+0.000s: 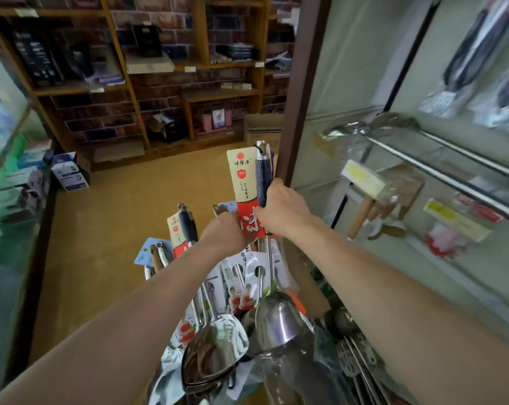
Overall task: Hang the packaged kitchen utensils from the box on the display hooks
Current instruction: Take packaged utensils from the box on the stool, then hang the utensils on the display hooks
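A packaged ladle [260, 173] with a dark blue handle and a red-and-cream card stands upright above the other utensils. My right hand [279, 210] grips its handle near the middle. My left hand [225, 233] pinches the lower red part of its card. Its steel bowl [276, 317] hangs low among several packaged steel ladles and spatulas [215, 340] standing bunched below my arms. The box holding them is hidden. On the right, a pale display panel carries long metal hooks [417, 159], with packaged utensils [469, 71] hanging higher up.
Wooden-handled tools in packets [385, 197] and a red-and-white packet [446, 238] hang on the panel's lower hooks. A brown post [297, 112] edges the panel. Wooden shelves [148, 68] line the brick wall behind; boxes [69, 171] sit on the tan floor, glass case at left.
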A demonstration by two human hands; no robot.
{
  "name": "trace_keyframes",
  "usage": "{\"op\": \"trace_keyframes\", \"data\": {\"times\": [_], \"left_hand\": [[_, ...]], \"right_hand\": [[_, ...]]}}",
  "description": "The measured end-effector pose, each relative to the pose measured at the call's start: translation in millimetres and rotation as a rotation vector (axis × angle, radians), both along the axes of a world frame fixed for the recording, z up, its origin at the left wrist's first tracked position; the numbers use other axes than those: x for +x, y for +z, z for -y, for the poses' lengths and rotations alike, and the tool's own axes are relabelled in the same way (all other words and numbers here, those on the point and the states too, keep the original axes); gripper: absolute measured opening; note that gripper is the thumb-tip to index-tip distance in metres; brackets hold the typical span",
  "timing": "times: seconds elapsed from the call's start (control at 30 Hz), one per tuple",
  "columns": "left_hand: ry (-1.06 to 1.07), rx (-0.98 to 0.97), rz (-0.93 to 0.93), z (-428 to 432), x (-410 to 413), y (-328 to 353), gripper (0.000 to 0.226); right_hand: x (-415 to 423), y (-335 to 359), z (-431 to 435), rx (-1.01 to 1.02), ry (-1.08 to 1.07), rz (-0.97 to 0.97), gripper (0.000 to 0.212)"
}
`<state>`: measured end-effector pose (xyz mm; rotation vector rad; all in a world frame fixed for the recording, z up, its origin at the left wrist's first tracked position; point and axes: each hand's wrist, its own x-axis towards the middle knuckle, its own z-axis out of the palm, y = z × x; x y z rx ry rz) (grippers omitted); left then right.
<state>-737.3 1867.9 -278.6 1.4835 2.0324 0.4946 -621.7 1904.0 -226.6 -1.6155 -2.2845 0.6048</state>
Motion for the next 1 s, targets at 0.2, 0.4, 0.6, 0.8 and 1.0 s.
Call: {"op": "trace_keyframes", "data": {"times": [0.2,0.4,0.6,0.8,1.0], "left_hand": [[-0.042,0.04,0.188,28.2,70.5,50.2,0.036],[-0.165,0.034,-0.001,69.8,161.7,93.2,0.037],[-0.418,-0.136,-0.128,130.0,252.9,128.1,0.023],[-0.56,-0.2,-0.183,181.0,330.1,145.9,0.03],[-0.702,-0.109,-0.149,216.4,386.3,161.4,0.032]], "right_hand": [[86.0,41.4,41.1,0.092,-0.046,0.005,0.032],[173.7,75.0,97.6,0.21,-0.125,0.061,0.034],[260.4,98.1,159.9,0.297,-0.267,0.061,0.037],[340.5,110.0,218.8,0.305,-0.439,0.024,0.038],[409.2,118.8,275.8,0.332,-0.569,0.054,0.039]]}}
